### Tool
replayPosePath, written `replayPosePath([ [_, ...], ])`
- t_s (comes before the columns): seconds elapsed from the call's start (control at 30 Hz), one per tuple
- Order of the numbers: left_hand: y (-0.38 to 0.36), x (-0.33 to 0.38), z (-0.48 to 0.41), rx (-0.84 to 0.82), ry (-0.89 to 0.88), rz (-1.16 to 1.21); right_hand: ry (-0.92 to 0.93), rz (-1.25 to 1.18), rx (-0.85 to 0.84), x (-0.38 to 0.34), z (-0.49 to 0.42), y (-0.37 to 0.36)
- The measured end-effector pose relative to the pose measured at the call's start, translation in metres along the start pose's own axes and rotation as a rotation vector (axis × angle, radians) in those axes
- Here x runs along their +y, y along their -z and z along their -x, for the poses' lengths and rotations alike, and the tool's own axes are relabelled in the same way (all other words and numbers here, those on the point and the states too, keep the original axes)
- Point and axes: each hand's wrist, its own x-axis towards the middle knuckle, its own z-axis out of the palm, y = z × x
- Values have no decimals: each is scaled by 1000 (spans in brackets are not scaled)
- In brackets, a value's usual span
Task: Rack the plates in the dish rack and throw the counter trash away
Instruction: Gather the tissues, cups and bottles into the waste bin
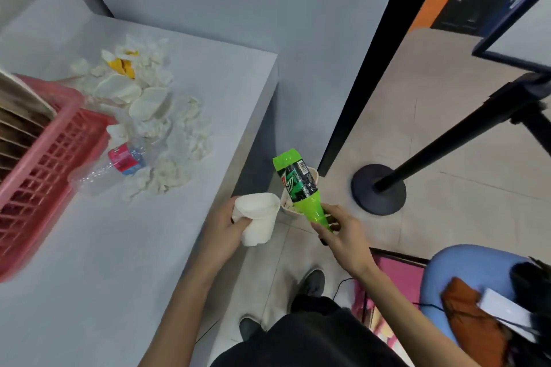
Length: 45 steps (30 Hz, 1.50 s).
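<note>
So the person is standing at the end of the grey counter (119,262) with both hands full. Left hand (223,229) is wrapped round a white paper cup (259,217), thumb and fingers squeezing its side, and the cup is tipped with its mouth facing up and away, just past the counter's corner. Right hand (346,235) has its fingers clamped on the neck of a green soda bottle (299,183), which points base-up and away from them, out over the floor. Right under that bottle is a small beige bin (315,175) on the tiles, with some scraps showing inside.

Loads of trash is on the counter: a pile of crumpled white paper and cups (149,104) back near the wall, a bit of yellow wrapper (123,66) at its far end, and a clear plastic bottle (119,164) with a red and blue label lying on its side at the near end, just beside the red dish rack (50,176). The rack sits at the left edge with plates (21,116) standing on edge inside it, pretty blurry from here.

Off to the right there's a black stanchion base (378,189) on the floor, and a blue stool (465,271) with an orange cloth (468,310) on it
</note>
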Motion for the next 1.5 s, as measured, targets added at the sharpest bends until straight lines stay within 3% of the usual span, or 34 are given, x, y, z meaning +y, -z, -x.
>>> replayPosePath([
  [0.13,-36,5,-19,4,8,-44,-174,-108,1,25,-15,20],
  [0.37,-78,-24,-53,14,158,-97,-341,44,-49,78,-44,38],
  [0.67,-120,-94,-150,-29,330,-90,-633,-79,-126,163,-112,-9],
  [1.13,-178,-280,-309,31,436,-88,-740,30,-154,353,-236,-143],
  [1.33,-188,-341,-345,71,455,-51,-754,37,-91,414,-309,-189],
  [1.5,-196,-357,-385,102,401,34,-794,11,-143,458,-352,-233],
])
